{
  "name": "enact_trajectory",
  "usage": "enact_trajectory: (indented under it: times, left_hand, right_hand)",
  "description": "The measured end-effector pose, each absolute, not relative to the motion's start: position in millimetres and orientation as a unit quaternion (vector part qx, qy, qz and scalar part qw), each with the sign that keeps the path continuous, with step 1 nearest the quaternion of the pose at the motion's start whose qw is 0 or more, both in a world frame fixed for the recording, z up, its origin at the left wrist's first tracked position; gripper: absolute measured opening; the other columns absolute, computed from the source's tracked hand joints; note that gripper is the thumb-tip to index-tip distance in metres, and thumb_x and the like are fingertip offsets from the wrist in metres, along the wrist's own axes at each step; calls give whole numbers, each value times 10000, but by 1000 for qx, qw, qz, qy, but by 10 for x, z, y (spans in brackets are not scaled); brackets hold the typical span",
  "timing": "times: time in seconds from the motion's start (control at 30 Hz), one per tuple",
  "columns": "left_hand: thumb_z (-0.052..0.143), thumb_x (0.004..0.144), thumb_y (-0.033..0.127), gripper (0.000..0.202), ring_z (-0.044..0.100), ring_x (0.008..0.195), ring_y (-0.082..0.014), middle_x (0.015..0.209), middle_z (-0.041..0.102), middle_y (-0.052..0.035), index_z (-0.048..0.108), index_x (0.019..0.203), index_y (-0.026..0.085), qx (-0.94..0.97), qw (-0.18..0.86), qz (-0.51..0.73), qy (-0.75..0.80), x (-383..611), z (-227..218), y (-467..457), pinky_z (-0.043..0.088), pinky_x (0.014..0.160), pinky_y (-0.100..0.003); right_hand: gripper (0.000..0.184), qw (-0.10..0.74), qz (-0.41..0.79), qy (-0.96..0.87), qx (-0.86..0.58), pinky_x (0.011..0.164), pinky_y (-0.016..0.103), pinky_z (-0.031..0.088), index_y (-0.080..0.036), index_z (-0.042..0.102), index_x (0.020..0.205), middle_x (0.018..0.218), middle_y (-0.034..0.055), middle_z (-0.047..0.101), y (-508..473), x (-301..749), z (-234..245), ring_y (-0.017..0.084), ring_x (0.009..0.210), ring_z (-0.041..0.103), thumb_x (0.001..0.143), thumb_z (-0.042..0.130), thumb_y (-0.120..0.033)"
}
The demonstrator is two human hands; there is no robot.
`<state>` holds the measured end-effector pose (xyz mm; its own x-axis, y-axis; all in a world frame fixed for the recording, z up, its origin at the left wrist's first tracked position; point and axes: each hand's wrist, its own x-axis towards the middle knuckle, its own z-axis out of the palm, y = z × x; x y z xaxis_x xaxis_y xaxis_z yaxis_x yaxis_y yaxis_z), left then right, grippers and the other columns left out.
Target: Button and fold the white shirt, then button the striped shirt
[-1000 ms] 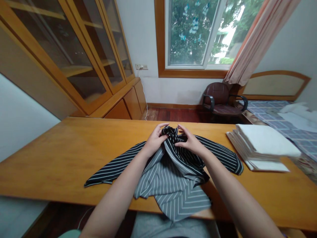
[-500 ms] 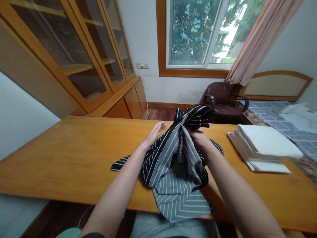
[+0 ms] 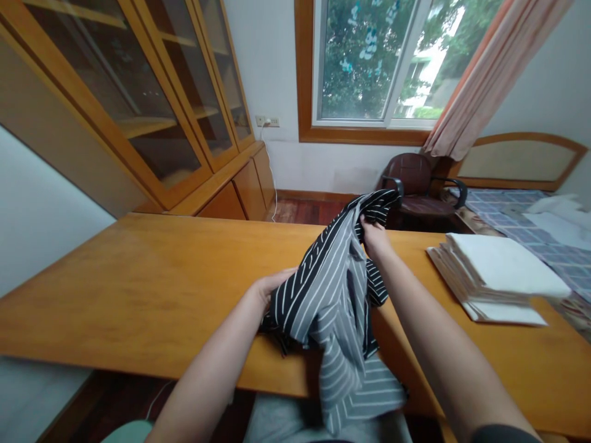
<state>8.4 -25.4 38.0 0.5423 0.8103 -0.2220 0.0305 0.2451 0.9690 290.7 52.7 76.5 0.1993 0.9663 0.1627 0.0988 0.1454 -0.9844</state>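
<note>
A black shirt with white stripes (image 3: 302, 289), grey on its inner side, hangs bunched above the wooden table (image 3: 138, 289). My right hand (image 3: 376, 240) is closed on the upper part of the shirt and holds it up. My left hand (image 3: 272, 284) touches the shirt's left side, its fingers mostly hidden behind the cloth. The grey striped lower end drapes down over the table's near edge, close to my lap.
A stack of folded white cloth or sheets (image 3: 503, 264) lies on the table's right side. Behind the table stand a brown armchair (image 3: 410, 178) and a bed (image 3: 508, 209). A glass-fronted cabinet (image 3: 203, 160) stands at the back left.
My left hand has moved down and nearer, from stretched open beside the shirt to behind its left side. The shirt's left-hand end has drawn inward, and its upper folds have shifted.
</note>
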Motion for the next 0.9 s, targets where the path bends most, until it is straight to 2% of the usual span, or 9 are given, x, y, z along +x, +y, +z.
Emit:
enact_trajectory:
  times: [0.1, 0.17, 0.27, 0.37, 0.47, 0.53, 0.7, 0.8, 0.9]
  left_hand:
    - [743, 749, 581, 670, 646, 1160, -295, 1247, 690, -102, 599, 1298, 225, 512, 698, 254, 431, 2, 449, -140, 489, 1028, -434]
    - [775, 711, 568, 701, 620, 1195, -305, 1292, 660, -123, 601, 1278, 195, 541, 643, 252, 479, -82, 468, -73, 474, 1044, -421]
    - [811, 661, 545, 782, 628, 1170, -311, 1255, 667, -141, 574, 1304, 168, 599, 562, 237, 519, -273, 451, -43, 482, 1018, -406]
    - [835, 636, 487, 931, 701, 973, -272, 1058, 718, -94, 457, 1434, 194, 633, 523, 211, 531, -515, 419, -91, 531, 887, -371]
    - [849, 606, 442, 1052, 707, 735, -238, 827, 701, -20, 362, 1507, 197, 649, 501, 161, 550, -745, 402, -162, 543, 734, -341]
    - [844, 606, 419, 1067, 708, 722, -241, 826, 706, -20, 341, 1520, 198, 651, 510, 132, 546, -852, 396, -203, 545, 712, -341]
    - [789, 661, 360, 814, 667, 1104, -276, 1253, 679, -106, 500, 1409, 223, 657, 538, 149, 507, -884, 409, -266, 516, 954, -399]
    - [753, 700, 383, 606, 656, 1131, -286, 1254, 686, -102, 623, 1266, 209, 659, 495, 188, 534, -869, 440, -265, 503, 981, -405]
    - [719, 731, 440, 518, 687, 1053, -282, 1186, 717, -104, 668, 1182, 191, 655, 462, 232, 551, -999, 458, -203, 536, 919, -387]
  right_hand:
    - [730, 522, 447, -531, -495, 1082, 451, 445, -227, 452, 1444, 1353, 96, 624, 470, 2852, 510, 261, 1250, 582, 837, 622, -596]
    - [852, 457, 434, -589, -506, 1124, 462, 396, -244, 357, 1507, 1464, 99, 528, 435, 2883, 354, 265, 1337, 506, 791, 716, -534]
    - [847, 374, 366, -646, -556, 1151, 516, 337, -207, 455, 1454, 1482, 148, 497, 392, 3044, 191, 326, 1377, 450, 721, 799, -456]
    - [705, 305, 323, -685, -577, 1098, 533, 397, -190, 574, 1343, 1369, 167, 594, 320, 3292, 123, 344, 1281, 543, 718, 807, -420]
    - [698, 239, 281, -702, -609, 1031, 488, 465, -166, 618, 1280, 1312, 186, 620, 205, 3577, 97, 341, 1206, 595, 667, 847, -407]
    - [669, 190, 255, -716, -622, 1015, 455, 473, -143, 652, 1227, 1269, 198, 636, 122, 3751, 77, 338, 1175, 612, 646, 859, -402]
    - [522, 133, 244, -729, -625, 923, 377, 501, -181, 692, 1109, 1132, 127, 699, -48, 3933, 24, 287, 1066, 656, 628, 850, -310]
    - [371, 119, 282, -710, -635, 797, 323, 513, -193, 691, 1007, 991, 72, 738, -122, 3912, 32, 243, 919, 683, 664, 798, -286]
    - [258, 104, 296, -706, -635, 675, 294, 483, -191, 686, 861, 823, 43, 734, -169, 3972, 98, 223, 773, 671, 725, 742, -402]
